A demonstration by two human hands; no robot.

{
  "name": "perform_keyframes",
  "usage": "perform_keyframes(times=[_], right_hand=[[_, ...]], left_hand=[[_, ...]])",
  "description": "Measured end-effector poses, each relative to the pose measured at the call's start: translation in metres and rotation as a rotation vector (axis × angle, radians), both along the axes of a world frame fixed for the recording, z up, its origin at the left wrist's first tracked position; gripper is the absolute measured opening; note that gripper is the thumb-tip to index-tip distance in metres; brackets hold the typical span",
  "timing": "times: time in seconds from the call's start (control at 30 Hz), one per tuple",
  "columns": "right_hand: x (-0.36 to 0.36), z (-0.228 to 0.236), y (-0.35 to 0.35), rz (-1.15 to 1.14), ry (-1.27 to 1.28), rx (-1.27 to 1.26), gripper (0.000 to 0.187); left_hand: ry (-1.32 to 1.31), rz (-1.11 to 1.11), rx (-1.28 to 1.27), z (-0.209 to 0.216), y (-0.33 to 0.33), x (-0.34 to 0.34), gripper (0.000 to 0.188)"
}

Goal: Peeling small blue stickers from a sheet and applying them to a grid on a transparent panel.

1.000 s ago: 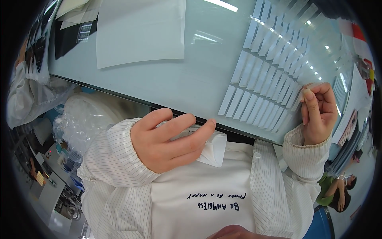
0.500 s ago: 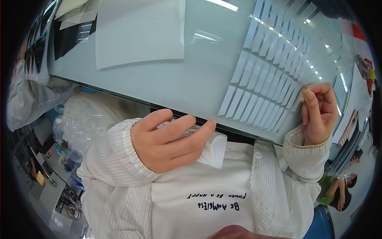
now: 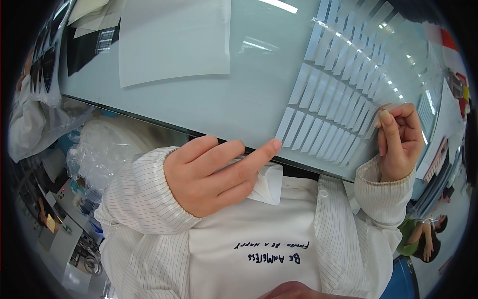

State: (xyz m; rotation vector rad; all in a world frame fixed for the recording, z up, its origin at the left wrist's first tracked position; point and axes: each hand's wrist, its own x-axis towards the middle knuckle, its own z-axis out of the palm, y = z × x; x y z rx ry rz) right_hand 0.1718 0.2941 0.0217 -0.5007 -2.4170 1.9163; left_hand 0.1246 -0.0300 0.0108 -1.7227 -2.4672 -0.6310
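My left hand [image 3: 216,174] hovers at the table's near edge, middle finger stretched toward the strips, index finger bent, thumb hidden. A folded white piece [image 3: 269,187], paper or cloth, sticks out from beneath its fingers and appears held. Over the right side of the glass table, my right hand [image 3: 398,139] pinches with thumb and forefinger at a pale thin strip [image 3: 393,106], partly covered by the fingertips. Beside that hand lie several rows of narrow white strips [image 3: 323,94], slanted and closely spaced on the glass.
A large white sheet [image 3: 174,45] lies on the glass table [image 3: 264,104]. Pale papers [image 3: 94,15] and a black patch sit at the far left. Clear plastic bags [image 3: 107,149] bulge below the left edge. Another person [image 3: 423,239] is at the far right.
My left middle finger has stretched slightly right and up, toward the nearest row of strips. The folded white piece has shifted a little. My right hand has stayed in place.
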Motion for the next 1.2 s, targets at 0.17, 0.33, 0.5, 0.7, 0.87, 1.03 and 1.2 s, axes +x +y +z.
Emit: perform_keyframes(times=[0.17,0.33,0.5,0.7,0.87,1.03,1.2], right_hand=[[-0.001,0.001,0.0,0.004,-0.01,0.006,0.011],[-0.001,0.001,-0.001,-0.008,-0.016,0.007,0.011],[-0.001,0.001,-0.001,-0.012,-0.016,0.007,0.011],[-0.001,0.002,-0.001,-0.02,-0.031,0.0,0.011],[-0.001,0.003,-0.002,-0.026,-0.043,-0.009,0.01],[-0.001,0.003,-0.002,-0.031,-0.045,-0.028,0.011],[0.0,0.005,-0.002,-0.036,-0.055,-0.019,0.011]], left_hand=[[-0.014,0.011,0.01,0.002,0.001,-0.001,0.014],[-0.048,0.016,0.009,0.006,0.004,-0.003,0.012],[-0.076,0.004,-0.02,0.013,0.007,-0.007,0.01],[-0.047,-0.047,-0.033,0.015,0.009,-0.012,0.009],[-0.066,-0.124,0.019,0.011,0.012,-0.018,0.009],[-0.148,-0.166,0.045,0.013,0.018,-0.021,0.011],[-0.287,-0.142,0.068,0.015,0.019,-0.02,0.012]])
